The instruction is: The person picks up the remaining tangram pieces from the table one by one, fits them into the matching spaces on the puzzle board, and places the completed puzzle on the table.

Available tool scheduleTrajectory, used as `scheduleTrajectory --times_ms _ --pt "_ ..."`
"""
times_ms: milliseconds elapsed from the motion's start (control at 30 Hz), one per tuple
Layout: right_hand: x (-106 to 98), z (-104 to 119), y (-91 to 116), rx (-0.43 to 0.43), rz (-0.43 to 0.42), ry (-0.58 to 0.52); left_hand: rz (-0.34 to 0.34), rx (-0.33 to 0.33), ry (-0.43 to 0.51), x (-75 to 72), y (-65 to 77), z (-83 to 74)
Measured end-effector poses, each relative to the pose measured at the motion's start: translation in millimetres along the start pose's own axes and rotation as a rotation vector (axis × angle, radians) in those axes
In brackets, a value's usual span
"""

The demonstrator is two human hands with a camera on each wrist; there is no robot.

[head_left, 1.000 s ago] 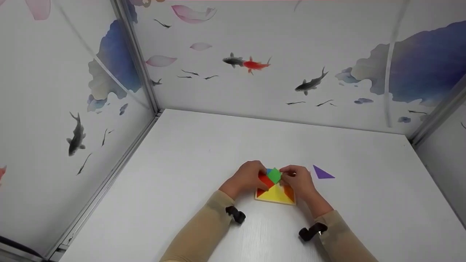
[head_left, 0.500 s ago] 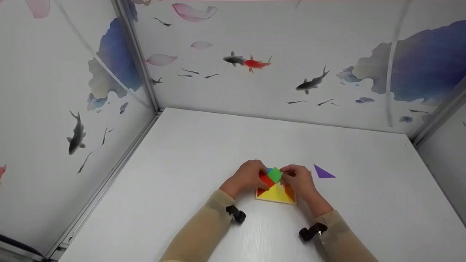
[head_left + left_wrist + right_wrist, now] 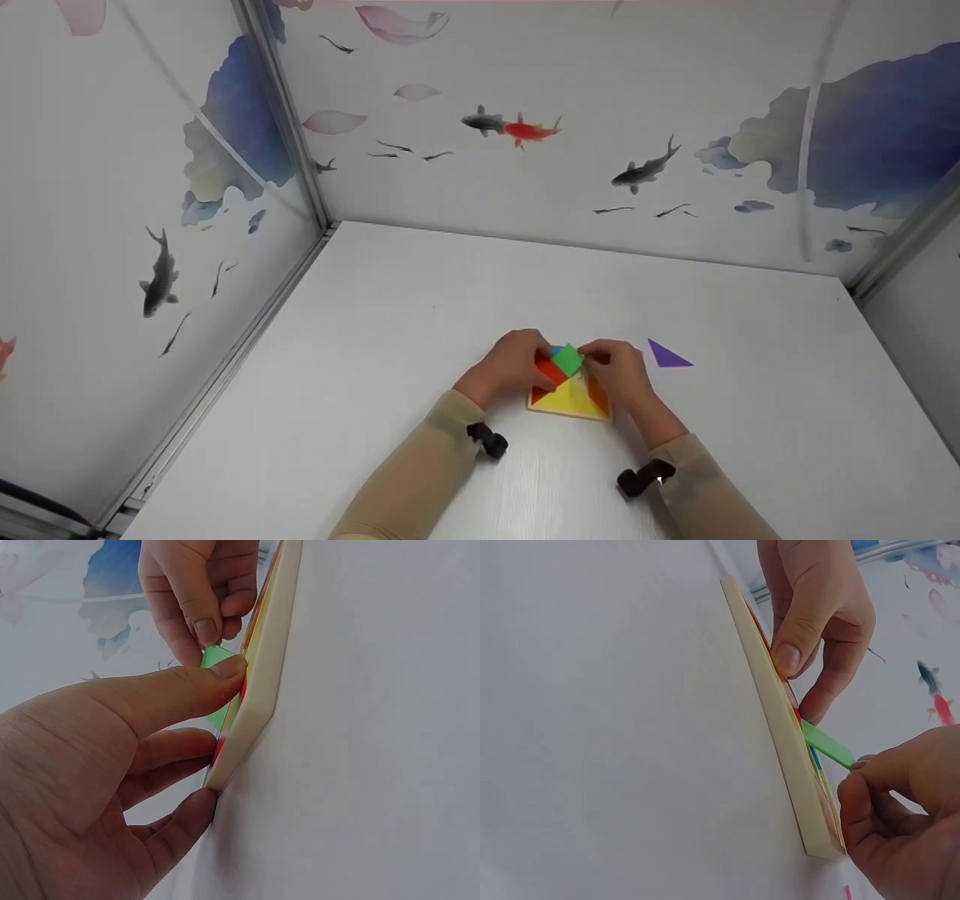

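Note:
A tangram board (image 3: 274, 660) with a pale wooden rim lies on the white table. My left hand (image 3: 513, 363) holds its left side, the thumb over the red piece (image 3: 552, 370) and other fingertips at the edge in the left wrist view. Between thumb and forefinger, my right hand (image 3: 619, 373) pinches one corner of a green square piece (image 3: 828, 743). This piece is tilted, its opposite end down at the board. A yellow triangle (image 3: 564, 400), an orange piece (image 3: 598, 397) and a bit of blue piece (image 3: 556, 349) show in the board; the hands hide other parts.
A purple triangle (image 3: 667, 355) lies on the table (image 3: 420, 300) to the right of the board, beyond the right hand. White walls (image 3: 525, 187) printed with fish and petals rise behind and on both sides.
Both hands keep nearly the same place on the board and the green square. The whole head view has shifted very slightly.

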State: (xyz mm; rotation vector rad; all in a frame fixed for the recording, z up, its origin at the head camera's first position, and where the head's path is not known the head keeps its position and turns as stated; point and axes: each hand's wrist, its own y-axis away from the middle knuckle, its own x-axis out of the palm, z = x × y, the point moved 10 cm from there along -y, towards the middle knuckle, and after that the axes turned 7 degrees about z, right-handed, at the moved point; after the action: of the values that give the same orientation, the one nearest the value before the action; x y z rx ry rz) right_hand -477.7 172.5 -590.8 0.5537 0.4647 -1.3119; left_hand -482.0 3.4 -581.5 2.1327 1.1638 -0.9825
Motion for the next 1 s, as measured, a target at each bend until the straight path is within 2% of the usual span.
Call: scheduleTrajectory --times_ms 367,633,1000 --pt "1.9 -3.6 -1.4 0.005 0.001 0.040 -0.003 -0.011 0.006 0.3 1.1 0.3" --pt "6.1 -4.0 -1.7 0.018 0.032 0.091 -0.003 -0.009 -0.005 -0.4 2.5 -0.8" --pt "9.9 -4.1 -1.9 0.030 0.067 0.107 -0.007 -0.014 0.003 -0.3 2.8 0.7"
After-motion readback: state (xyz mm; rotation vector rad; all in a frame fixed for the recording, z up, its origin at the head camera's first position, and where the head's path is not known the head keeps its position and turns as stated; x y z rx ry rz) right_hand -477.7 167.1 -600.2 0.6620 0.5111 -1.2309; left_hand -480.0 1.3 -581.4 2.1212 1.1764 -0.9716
